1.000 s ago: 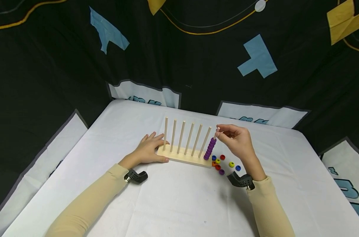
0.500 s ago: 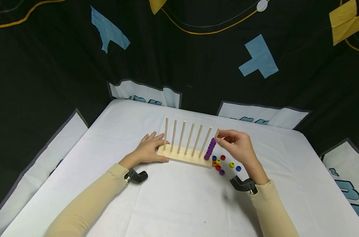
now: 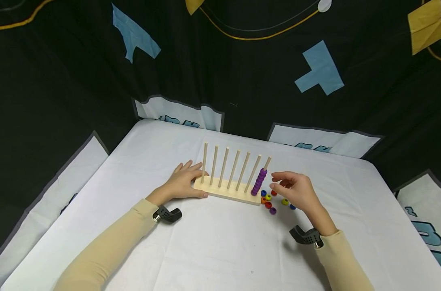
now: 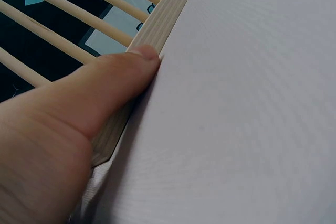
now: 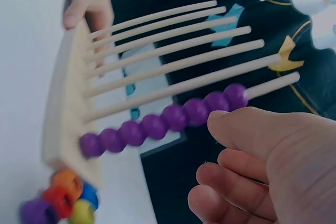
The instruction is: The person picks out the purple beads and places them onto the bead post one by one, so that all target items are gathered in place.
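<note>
A wooden peg rack (image 3: 227, 192) stands on the table with a row of upright rods. Its rightmost rod carries a stack of purple beads (image 3: 258, 182), and the rod's bare tip shows above them. My left hand (image 3: 182, 182) holds the rack's left end, thumb along the front edge and the other fingers behind; in the left wrist view the thumb (image 4: 115, 80) presses the base. Just right of the purple stack hovers my right hand (image 3: 294, 190), its fingers loosely bent with nothing between them. The right wrist view shows its thumb (image 5: 247, 129) close to the upper purple beads (image 5: 215, 103).
Loose beads lie by the rack's right end: a purple bead (image 3: 273, 211), a red bead (image 3: 268, 205), an orange bead (image 3: 263, 200) and others in blue, yellow and red. The white tablecloth (image 3: 213, 242) spreads in front. A dark curtain (image 3: 224, 76) hangs behind.
My right hand has pushed a purple bead down the rightmost rod onto the stack, let go, and drawn away to the right and downward. The left hand stays at the rack's end.
</note>
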Demonstrator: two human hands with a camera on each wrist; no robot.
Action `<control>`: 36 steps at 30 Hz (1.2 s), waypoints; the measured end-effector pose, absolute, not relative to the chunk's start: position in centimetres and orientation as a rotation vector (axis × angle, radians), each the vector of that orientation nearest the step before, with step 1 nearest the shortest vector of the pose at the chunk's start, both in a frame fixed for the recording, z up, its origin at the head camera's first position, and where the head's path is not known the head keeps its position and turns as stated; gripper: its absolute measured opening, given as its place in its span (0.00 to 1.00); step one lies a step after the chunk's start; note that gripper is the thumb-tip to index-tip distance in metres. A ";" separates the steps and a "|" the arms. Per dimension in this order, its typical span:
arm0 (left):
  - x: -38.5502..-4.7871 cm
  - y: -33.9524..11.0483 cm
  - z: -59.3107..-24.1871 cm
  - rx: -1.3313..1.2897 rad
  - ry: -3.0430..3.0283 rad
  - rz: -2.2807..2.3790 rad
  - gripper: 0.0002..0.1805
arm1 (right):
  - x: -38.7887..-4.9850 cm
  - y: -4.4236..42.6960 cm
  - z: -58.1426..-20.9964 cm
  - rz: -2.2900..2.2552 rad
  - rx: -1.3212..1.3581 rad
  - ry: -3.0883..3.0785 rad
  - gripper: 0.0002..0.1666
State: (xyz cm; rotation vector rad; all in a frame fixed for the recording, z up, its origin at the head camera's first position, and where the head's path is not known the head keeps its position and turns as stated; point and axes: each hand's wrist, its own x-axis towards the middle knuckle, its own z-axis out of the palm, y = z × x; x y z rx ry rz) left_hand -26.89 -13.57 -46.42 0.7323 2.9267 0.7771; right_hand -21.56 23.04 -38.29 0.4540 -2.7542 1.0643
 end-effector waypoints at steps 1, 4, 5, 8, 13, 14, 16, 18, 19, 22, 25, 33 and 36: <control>-26.9 -13.6 -46.4 0.730 2.923 0.780 0.39 | -21.5 23.3 -38.6 1.058 0.454 -2.766 0.17; -27.0 -13.6 -46.5 0.728 2.920 0.782 0.39 | -21.2 23.9 -39.4 1.028 0.451 -2.797 0.17; -27.0 -13.6 -46.5 0.729 2.921 0.781 0.39 | -21.2 24.1 -39.7 1.018 0.454 -2.807 0.17; -27.0 -13.6 -46.6 0.732 2.926 0.777 0.39 | -20.9 24.6 -40.6 0.986 0.474 -2.825 0.16; -27.0 -13.6 -46.6 0.738 2.926 0.781 0.39 | -20.6 25.3 -41.8 0.955 0.509 -2.836 0.15; -27.0 -13.6 -46.6 0.740 2.926 0.781 0.39 | -20.5 25.4 -42.0 0.958 0.510 -2.840 0.14; -27.0 -13.6 -46.6 0.741 2.924 0.786 0.39 | -20.3 25.6 -42.3 0.971 0.513 -2.850 0.14; -27.0 -13.6 -46.6 0.741 2.925 0.784 0.39 | -20.2 25.8 -42.6 0.978 0.517 -2.863 0.15; -27.0 -13.6 -46.6 0.738 2.927 0.784 0.39 | -20.2 25.8 -42.7 0.980 0.527 -2.869 0.15; -27.0 -13.6 -46.6 0.733 2.928 0.788 0.39 | -20.3 25.9 -43.0 0.953 0.557 -2.892 0.15; -27.0 -13.5 -46.5 0.731 2.917 0.793 0.39 | -20.3 26.0 -43.1 0.910 0.581 -2.912 0.15; -26.9 -13.4 -46.3 0.723 2.918 0.790 0.40 | -20.2 25.9 -43.0 0.847 0.658 -2.928 0.16; -26.9 -13.5 -46.3 0.722 2.919 0.790 0.40 | -20.2 25.8 -43.1 0.825 0.663 -2.944 0.16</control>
